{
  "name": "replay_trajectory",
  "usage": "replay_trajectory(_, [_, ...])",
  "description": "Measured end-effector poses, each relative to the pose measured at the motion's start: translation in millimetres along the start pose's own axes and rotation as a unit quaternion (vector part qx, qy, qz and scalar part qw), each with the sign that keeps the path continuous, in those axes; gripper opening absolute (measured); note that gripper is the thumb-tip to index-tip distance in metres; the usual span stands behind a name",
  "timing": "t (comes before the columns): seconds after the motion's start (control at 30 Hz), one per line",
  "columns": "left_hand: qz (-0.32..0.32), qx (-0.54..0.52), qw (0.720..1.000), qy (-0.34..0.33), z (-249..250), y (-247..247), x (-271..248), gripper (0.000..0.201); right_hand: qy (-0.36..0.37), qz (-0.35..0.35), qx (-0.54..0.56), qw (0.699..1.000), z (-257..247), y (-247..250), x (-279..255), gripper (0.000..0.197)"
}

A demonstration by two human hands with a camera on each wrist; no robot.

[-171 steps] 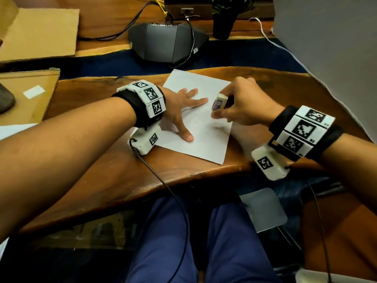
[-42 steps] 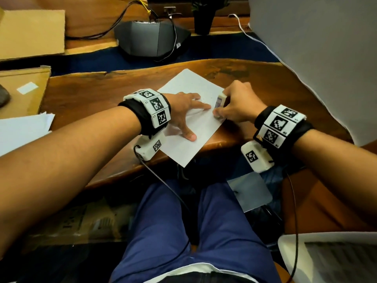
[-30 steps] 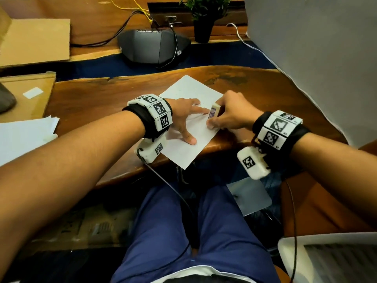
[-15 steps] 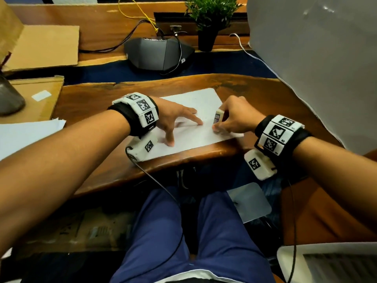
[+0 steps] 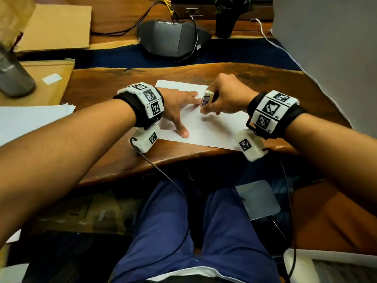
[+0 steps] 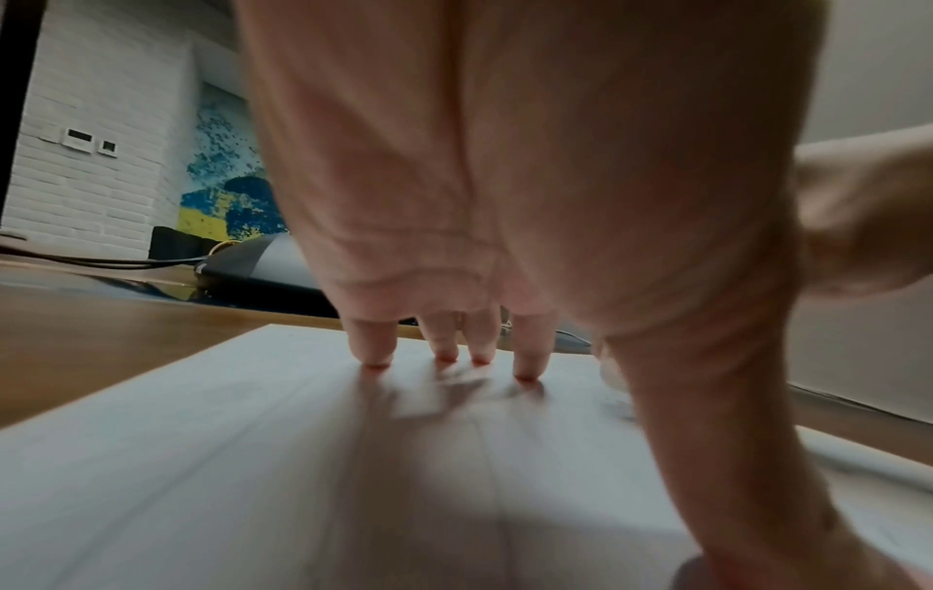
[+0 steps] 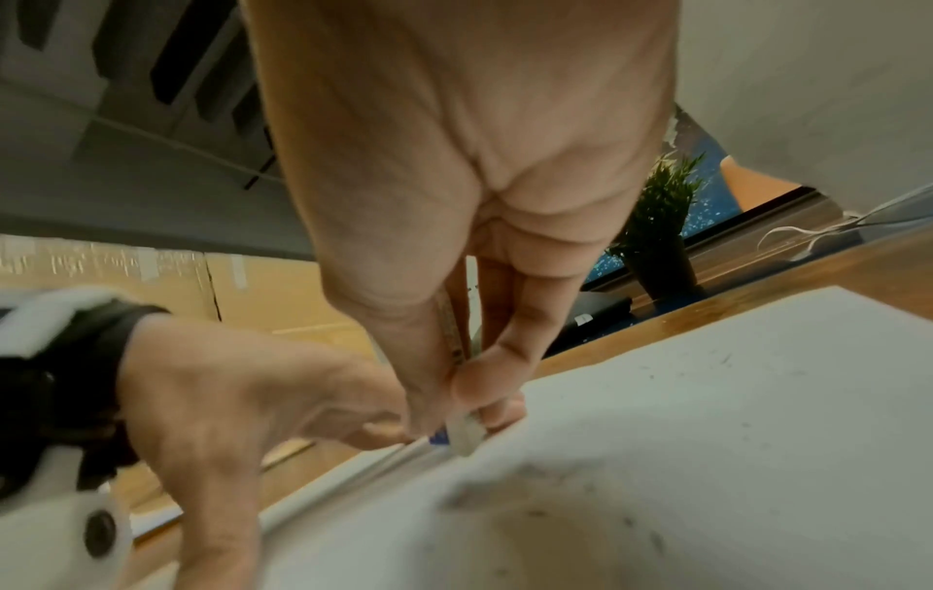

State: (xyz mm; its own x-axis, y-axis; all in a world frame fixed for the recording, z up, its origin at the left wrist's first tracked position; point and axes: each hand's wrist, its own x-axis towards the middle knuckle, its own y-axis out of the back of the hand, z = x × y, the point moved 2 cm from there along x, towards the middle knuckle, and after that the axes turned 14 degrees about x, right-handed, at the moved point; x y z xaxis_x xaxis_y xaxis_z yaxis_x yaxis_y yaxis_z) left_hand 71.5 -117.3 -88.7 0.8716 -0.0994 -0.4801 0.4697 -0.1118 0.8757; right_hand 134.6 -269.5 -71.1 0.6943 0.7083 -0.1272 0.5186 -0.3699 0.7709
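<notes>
A white sheet of paper point(image 5: 212, 129) lies near the front edge of the wooden desk point(image 5: 102, 111). My left hand point(image 5: 179, 107) presses down on the paper point(image 6: 252, 459) with spread, straight fingers point(image 6: 376, 343). My right hand point(image 5: 226, 99) pinches a small white eraser point(image 5: 207, 99) in a printed sleeve, its lower end on the sheet beside the left fingertips. In the right wrist view the eraser point(image 7: 464, 433) touches the paper point(image 7: 706, 419), which carries dark crumbs and faint marks.
A dark conference speaker point(image 5: 173, 39) with cables sits behind the desk, a potted plant point(image 5: 226, 19) to its right. Cardboard point(image 5: 55, 27) and a grey cup point(image 5: 12, 76) stand at left above a stack of white paper point(image 5: 24, 121). A grey panel point(image 5: 330, 41) rises at right.
The sheet has turned from a diagonal lie to a wider one along the desk's front edge. My left hand stays pressed on it and my right hand keeps the eraser at the paper.
</notes>
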Motion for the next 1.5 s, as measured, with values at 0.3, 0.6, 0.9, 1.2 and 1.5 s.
replay_trajectory(0.3, [-0.046,0.006,0.999,0.013,-11,-9,5,0.130,0.066,-0.093,-0.009,0.993,-10,-24,-23,0.019])
replay_trajectory(0.6, [-0.047,0.007,0.999,0.010,-12,-9,3,0.129,0.068,-0.107,-0.002,0.992,-5,-25,-17,0.020])
replay_trajectory(0.9, [-0.046,0.008,0.999,0.010,-11,-10,1,0.128,0.062,-0.126,-0.005,0.990,-8,-24,-22,0.022])
replay_trajectory(1.2, [-0.048,0.015,0.999,0.016,-9,-7,-5,0.126,0.049,-0.058,-0.004,0.997,-5,-18,-7,0.024])
replay_trajectory(1.5, [-0.067,0.029,0.997,0.007,-2,-2,-13,0.133,0.084,-0.070,0.007,0.994,-16,-36,-18,0.014])
